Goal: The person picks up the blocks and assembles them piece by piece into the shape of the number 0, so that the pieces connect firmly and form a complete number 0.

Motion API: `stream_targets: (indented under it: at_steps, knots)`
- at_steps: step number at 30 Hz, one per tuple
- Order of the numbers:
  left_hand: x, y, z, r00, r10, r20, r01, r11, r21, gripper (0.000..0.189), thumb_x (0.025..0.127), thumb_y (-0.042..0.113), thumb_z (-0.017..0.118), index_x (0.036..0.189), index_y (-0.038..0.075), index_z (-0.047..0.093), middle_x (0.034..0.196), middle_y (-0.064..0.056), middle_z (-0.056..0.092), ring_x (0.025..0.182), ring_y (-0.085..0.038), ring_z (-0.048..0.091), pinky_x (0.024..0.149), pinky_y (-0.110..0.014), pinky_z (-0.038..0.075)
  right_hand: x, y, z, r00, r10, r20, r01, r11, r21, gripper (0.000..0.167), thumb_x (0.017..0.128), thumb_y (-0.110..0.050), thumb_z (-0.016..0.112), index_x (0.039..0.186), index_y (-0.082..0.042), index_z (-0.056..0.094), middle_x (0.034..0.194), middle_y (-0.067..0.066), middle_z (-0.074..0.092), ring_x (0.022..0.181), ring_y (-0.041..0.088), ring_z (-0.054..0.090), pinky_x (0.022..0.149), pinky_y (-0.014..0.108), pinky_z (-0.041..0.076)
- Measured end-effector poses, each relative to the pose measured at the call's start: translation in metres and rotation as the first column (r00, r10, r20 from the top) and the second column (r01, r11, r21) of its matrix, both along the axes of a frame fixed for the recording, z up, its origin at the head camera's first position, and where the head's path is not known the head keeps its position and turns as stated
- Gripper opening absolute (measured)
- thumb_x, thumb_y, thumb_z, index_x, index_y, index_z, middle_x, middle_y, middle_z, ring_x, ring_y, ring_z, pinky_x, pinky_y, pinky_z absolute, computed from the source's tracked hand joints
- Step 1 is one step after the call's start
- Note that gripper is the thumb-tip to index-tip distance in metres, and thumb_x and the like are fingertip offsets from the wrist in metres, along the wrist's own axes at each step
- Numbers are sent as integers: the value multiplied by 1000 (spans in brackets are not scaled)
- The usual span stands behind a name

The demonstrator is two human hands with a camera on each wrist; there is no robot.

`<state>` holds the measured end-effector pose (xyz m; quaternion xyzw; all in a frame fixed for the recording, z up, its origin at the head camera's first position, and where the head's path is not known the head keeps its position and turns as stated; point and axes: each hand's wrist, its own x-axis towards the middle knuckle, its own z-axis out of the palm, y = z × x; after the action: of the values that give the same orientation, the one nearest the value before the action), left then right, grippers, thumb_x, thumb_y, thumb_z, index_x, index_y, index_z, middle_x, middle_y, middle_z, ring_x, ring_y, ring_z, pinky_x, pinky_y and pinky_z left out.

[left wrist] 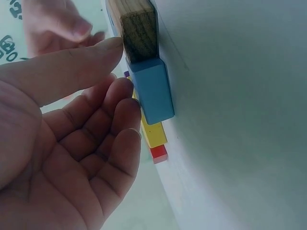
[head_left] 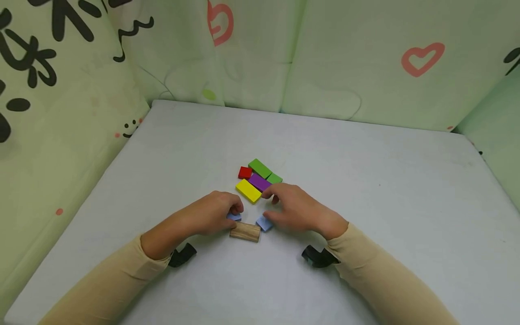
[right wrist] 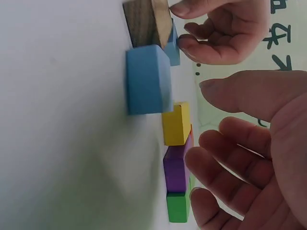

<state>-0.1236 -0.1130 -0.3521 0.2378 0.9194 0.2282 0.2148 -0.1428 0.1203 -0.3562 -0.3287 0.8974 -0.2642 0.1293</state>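
Blocks [head_left: 245,233]: eight on a white table [head_left: 386,180], with two hands close by

There are eight blocks in all. They lie a bit closer to the table's left edge than to its right edge. One is red [head_left: 245,173], one is purple [head_left: 259,182] and one is yellow [head_left: 248,191]. Two are green: a long green block [head_left: 259,169] and a green block that looks shorter [head_left: 275,178]. These five sit close together, nearer the far edge than the other three. Two are blue, a left blue block [head_left: 233,217] and a right blue block [head_left: 264,224]. One wooden block [head_left: 248,229] lies with a blue block by each end.

The left hand [head_left: 213,214] hides part of the left blue block, and the right hand [head_left: 296,207] covers a bit of the right one. The table's near edge is cut off.

Both arms, in tan sleeves [head_left: 390,271], reach in from the near side and lean toward the middle. The left hand's fingers are softly bent, with a small gap to the thumb, which is right by the wooden block; it is hard to tell if they touch. The right hand is wide, thumb well apart from the fingers, holding nothing.
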Motion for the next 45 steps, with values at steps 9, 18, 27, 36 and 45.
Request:
stream_targets:
  at_steps: [9,18,27,36,45]
  knots:
    - [0,1,0,1000,-4,-8,4,1000,3,25,87,7,78,109,3,67,100,-1,65,93,-18,59,89,-32,53,-24,-11,9,997,70,-33,-69,997,20,36,91,-13,73,123,0,64,113,9,68,100,23,62,92,37,52]
    - [0,0,0,1000,-1,-11,2,1000,11,25,86,5,79,109,3,67,99,-1,65,93,-17,60,89,-32,53,-42,-27,11,995,97,10,-97,993,73,38,91,-8,70,128,-3,64,113,8,67,96,21,58,90,33,51]
    - [0,1,-1,1000,-2,-2,2,1000,9,25,86,5,79,108,4,67,98,1,64,93,-16,59,89,-32,52,-54,-36,10,992,119,51,-125,983,134,43,88,-8,74,130,-6,63,120,6,64,102,23,55,97,34,46]
    - [1,-1,-1,1000,-9,-17,9,1000,22,24,86,5,79,107,4,67,97,1,64,92,-16,60,87,-31,52,-60,-42,10,985,136,106,-156,966,207,51,87,-5,71,137,-10,59,130,7,59,111,24,52,103,37,42]
    - [0,-1,-2,1000,0,-15,1,1000,18,24,86,5,78,107,4,67,98,1,65,93,-17,60,88,-32,52,-63,-46,10,985,138,108,-161,953,258,50,88,-6,70,137,-8,60,132,7,59,114,25,52,105,38,40]
